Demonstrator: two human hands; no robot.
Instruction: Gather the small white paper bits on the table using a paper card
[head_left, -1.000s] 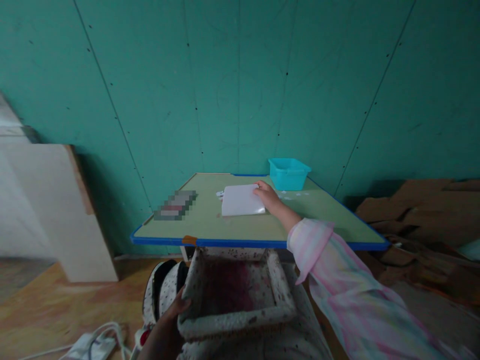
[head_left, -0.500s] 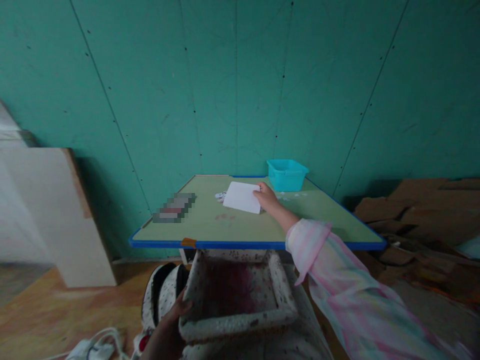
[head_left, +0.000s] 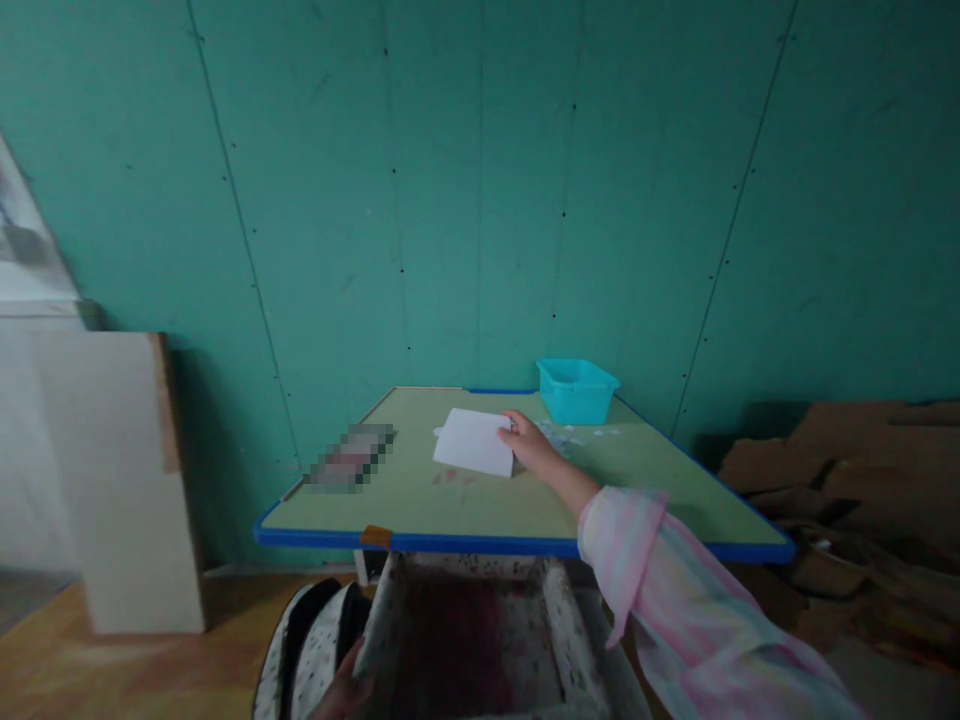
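Observation:
A white sheet of paper [head_left: 474, 443] is raised at a tilt over the middle of the pale green tabletop [head_left: 375, 505]. My right hand [head_left: 525, 440] pinches its right edge, thumb on top. Small light bits [head_left: 562, 435] lie beyond my hand, and part of another pale piece shows behind the sheet's left edge. Low in the view, my left hand [head_left: 346, 692] is partly cut off, gripping the left side of a white, dark-speckled, shallow open box [head_left: 574, 635] with a reddish stain inside. Its fingertips are hidden.
A turquoise plastic basket [head_left: 577, 393] stands at the table's back right corner. A pixelated flat item [head_left: 349, 460] lies on the left. Speckled rounded objects [head_left: 315, 640] sit beside the box. Torn cardboard [head_left: 840, 455] is piled right; a pale board [head_left: 127, 480] leans left.
The view has tilted up, so everything sits lower in it. My right hand still holds the paper, which has shifted slightly left and covers more of the pale piece behind it.

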